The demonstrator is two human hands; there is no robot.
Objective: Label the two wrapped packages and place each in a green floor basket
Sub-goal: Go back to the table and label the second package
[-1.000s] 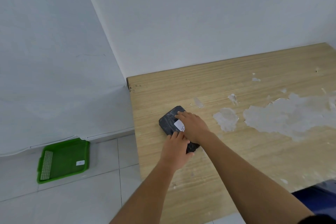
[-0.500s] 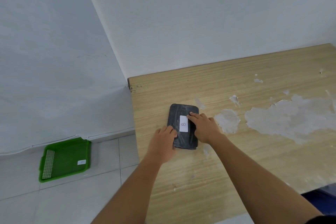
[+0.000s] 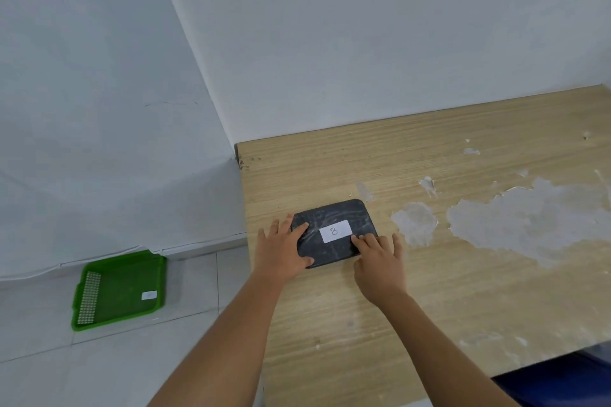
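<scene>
on worn wood table (image 3: 429,291), glossy rounded-rectangular package (image 3: 334,218)

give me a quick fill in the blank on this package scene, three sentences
1. The white label on the dark package bears the letter ____.
2. The package lies on the wooden ____.
3. The green basket sits on the ____, to the person's left, while the left hand and right hand rest on the package.

Missing words: B; table; floor
</scene>
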